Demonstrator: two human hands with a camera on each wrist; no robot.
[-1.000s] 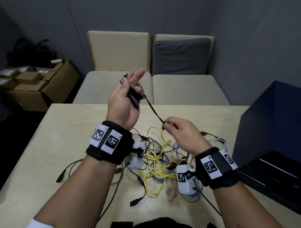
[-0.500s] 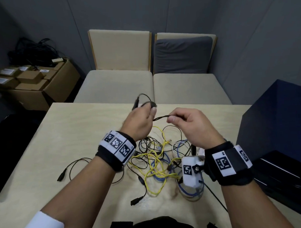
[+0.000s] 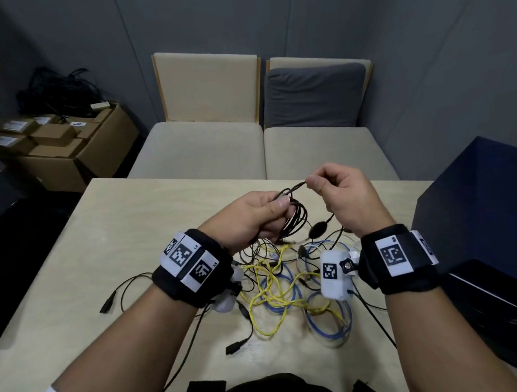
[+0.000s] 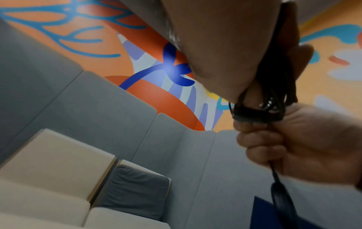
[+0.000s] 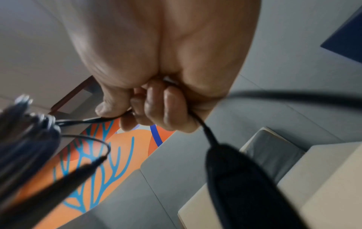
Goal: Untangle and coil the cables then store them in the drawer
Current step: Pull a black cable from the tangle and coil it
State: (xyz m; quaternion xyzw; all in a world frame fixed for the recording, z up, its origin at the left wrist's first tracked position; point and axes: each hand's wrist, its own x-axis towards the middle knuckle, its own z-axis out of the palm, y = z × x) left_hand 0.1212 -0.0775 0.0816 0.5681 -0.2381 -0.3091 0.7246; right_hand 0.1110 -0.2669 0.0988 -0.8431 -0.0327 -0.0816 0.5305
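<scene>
My left hand (image 3: 261,213) grips a small coil of thin black cable (image 3: 296,221) above the table, the loops hanging from my fingers (image 4: 286,86). My right hand (image 3: 336,190) pinches the same cable's free strand (image 5: 94,120) just right of the coil, and a black plug (image 3: 318,229) dangles below that hand, blurred in the right wrist view (image 5: 235,178). Under both hands a tangle of yellow cable (image 3: 272,292), blue cable (image 3: 328,313) and other black leads (image 3: 122,288) lies on the table (image 3: 78,260).
A dark blue drawer unit (image 3: 480,217) stands at the table's right edge, its lower drawer (image 3: 495,302) pulled open. Two beige seats (image 3: 255,149) lie beyond the table. Cardboard boxes (image 3: 62,144) with more black cables stand at the far left.
My left hand came down from its raised position and turned over with the cable wound into loops. My right hand moved up and to the right along the strand.
</scene>
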